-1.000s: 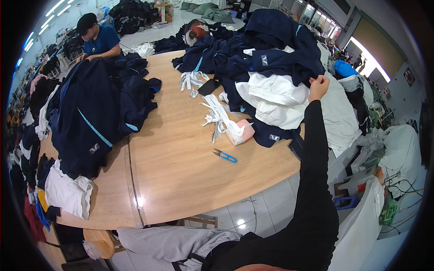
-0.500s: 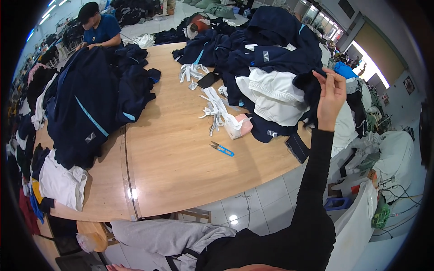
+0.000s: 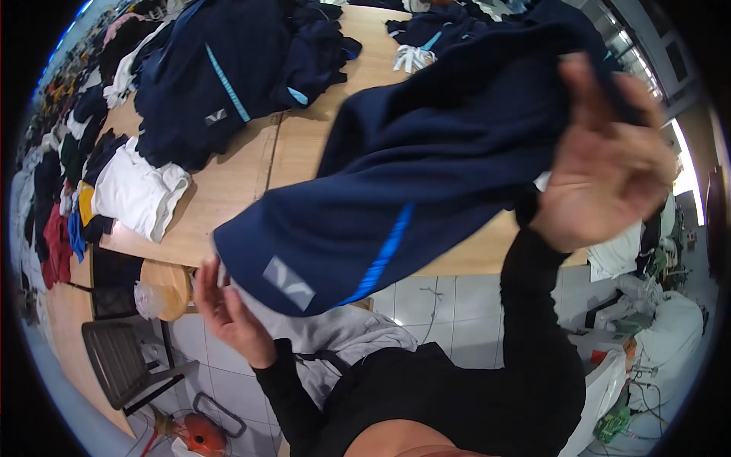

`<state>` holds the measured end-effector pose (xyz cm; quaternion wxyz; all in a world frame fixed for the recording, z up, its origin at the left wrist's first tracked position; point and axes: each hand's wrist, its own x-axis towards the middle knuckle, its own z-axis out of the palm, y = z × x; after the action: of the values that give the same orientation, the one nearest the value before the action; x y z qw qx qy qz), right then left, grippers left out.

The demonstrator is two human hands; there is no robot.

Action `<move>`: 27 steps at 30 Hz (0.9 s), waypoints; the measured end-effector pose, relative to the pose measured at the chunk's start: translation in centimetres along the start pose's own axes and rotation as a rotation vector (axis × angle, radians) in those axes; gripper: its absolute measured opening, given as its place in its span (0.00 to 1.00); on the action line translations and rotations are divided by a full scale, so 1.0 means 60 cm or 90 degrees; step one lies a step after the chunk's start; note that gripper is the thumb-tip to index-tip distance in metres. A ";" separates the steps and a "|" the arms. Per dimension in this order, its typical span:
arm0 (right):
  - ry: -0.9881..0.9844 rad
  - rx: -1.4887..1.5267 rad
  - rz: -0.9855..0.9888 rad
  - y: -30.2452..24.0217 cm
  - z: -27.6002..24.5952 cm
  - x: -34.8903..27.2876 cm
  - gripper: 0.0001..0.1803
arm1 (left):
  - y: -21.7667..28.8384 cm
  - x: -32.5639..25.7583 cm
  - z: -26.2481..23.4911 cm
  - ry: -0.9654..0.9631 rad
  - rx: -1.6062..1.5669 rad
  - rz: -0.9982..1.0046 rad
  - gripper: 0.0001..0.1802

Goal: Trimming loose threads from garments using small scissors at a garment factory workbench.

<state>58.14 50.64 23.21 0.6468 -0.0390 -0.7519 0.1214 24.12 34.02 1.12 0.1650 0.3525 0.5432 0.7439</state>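
Note:
A navy garment (image 3: 396, 167) stretches in the air across the middle, over the wooden table. It bears a bright blue stripe and a pale grey patch near its lower left end; its exact kind is unclear from the folds. At its upper right end my right hand (image 3: 605, 164), raised and slightly blurred, grips the cloth with bent fingers. Beside the lower left end is my left hand (image 3: 232, 316), its fingers and thumb apart. Whether its fingertips touch the hem I cannot tell. Most of the pile behind the garment is hidden.
On the table (image 3: 213, 221) lie a heap of navy garments (image 3: 190, 91), a folded white garment (image 3: 137, 190) and white strips (image 3: 413, 58). Below stand a dark chair (image 3: 126, 362) and a wooden stool (image 3: 171, 286). Clothes are piled at far left.
My right hand has lifted a navy garment off the right-hand pile and drawn it nearer, spanning the view. My left hand has risen from the lower edge to the garment's left end.

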 end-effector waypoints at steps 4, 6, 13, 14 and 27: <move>0.025 0.112 0.271 0.047 0.186 -0.152 0.05 | -0.020 -0.060 -0.031 0.053 0.084 -0.062 0.23; 0.069 0.188 0.512 0.057 0.243 -0.270 0.02 | -0.005 -0.062 -0.008 -0.057 0.173 -0.086 0.13; -0.137 -0.021 0.640 -0.052 0.341 -0.429 0.03 | 0.007 -0.108 -0.015 -0.212 0.112 -0.275 0.08; -0.139 -0.023 0.643 -0.063 0.348 -0.431 0.03 | -0.011 -0.104 -0.010 -0.213 0.111 -0.279 0.08; -0.378 -0.234 0.308 -0.050 0.293 -0.432 0.09 | -0.104 -0.111 -0.006 -0.207 -0.194 -0.589 0.12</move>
<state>45.34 39.81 -3.38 0.3373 -0.2925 -0.8838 0.1399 27.62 31.80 -7.03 0.6089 0.1580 0.4949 0.5995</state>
